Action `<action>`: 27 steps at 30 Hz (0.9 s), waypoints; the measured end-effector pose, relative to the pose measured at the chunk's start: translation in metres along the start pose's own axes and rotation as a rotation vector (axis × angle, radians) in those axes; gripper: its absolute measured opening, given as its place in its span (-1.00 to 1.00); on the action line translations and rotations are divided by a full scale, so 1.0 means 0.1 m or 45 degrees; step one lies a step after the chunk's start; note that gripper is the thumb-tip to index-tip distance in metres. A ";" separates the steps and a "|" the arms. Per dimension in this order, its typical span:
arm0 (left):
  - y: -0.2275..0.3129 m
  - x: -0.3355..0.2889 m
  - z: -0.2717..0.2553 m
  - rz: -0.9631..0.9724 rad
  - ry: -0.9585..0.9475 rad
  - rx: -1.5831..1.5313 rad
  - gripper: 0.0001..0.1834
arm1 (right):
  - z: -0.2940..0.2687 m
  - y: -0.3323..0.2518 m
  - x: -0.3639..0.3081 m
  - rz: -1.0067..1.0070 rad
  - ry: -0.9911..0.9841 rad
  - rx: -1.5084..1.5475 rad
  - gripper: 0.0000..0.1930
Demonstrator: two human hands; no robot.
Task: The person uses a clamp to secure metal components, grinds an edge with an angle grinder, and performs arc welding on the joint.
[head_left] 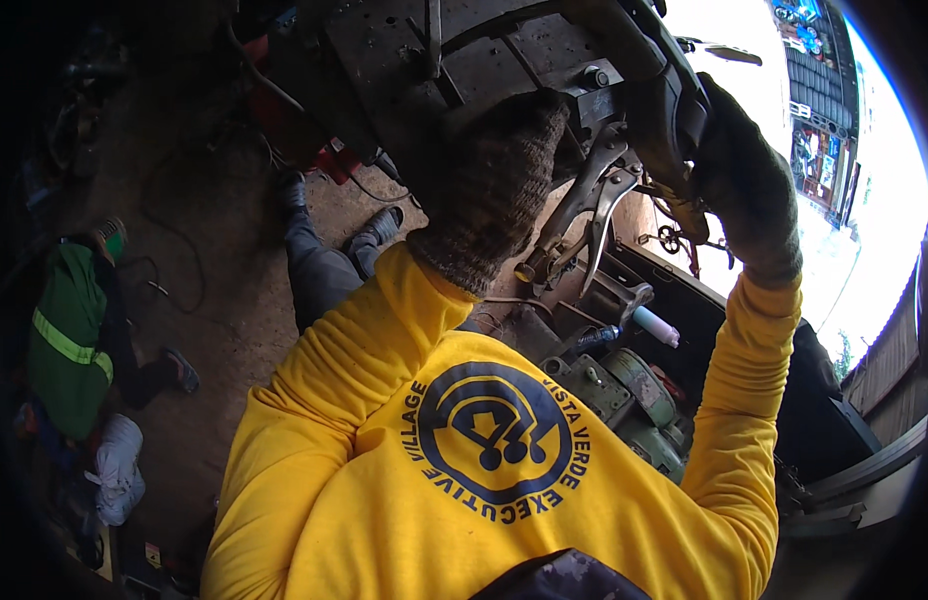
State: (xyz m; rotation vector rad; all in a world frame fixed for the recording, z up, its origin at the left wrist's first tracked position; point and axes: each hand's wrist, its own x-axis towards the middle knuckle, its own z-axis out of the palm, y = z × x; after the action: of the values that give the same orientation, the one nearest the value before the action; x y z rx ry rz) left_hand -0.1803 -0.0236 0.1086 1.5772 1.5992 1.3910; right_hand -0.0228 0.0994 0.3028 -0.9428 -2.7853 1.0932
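Note:
My left hand (504, 185), in a dark knitted glove, is closed at the edge of a dark steel work surface (384, 60). Its fingertips are hidden, so what it grips cannot be seen. Just right of it, locking pliers (596, 190) hang with their jaws up against a curved dark metal part (659, 110) and their handles pointing down. My right hand (749, 185), gloved too, is wrapped round the right side of that curved part. A bolt or nut (596, 76) sits on the surface beside the part.
Below the pliers stands a green motor-like machine (629, 395), with a pale cylinder (656, 327) near it. A red tool (336, 160) and cables lie left of the work surface. Someone in a green vest with a reflective stripe (72, 340) is at the far left. Bright daylight comes in at right.

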 end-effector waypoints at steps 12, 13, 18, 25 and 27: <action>-0.01 -0.01 -0.01 0.062 0.011 0.080 -0.47 | 0.08 0.01 0.03 0.042 -0.008 0.044 -0.39; -0.02 0.00 -0.02 0.077 0.031 0.082 -0.47 | 0.09 0.01 0.04 0.023 -0.012 0.035 -0.39; 0.01 0.02 -0.05 0.043 0.021 0.061 -0.52 | 0.09 0.03 0.04 -0.085 -0.018 -0.012 -0.39; 0.00 0.02 -0.01 0.094 0.109 0.079 -0.54 | 0.10 0.09 0.07 0.259 0.072 0.582 -0.54; -0.01 0.02 -0.02 0.096 0.093 0.082 -0.52 | 0.08 0.11 0.14 0.598 0.121 1.051 -0.65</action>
State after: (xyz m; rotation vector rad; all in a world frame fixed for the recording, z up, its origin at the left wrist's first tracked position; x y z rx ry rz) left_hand -0.1828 -0.0219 0.1091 1.6565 1.6577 1.4660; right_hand -0.0301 0.1088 0.2868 -1.4411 -1.7380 1.9374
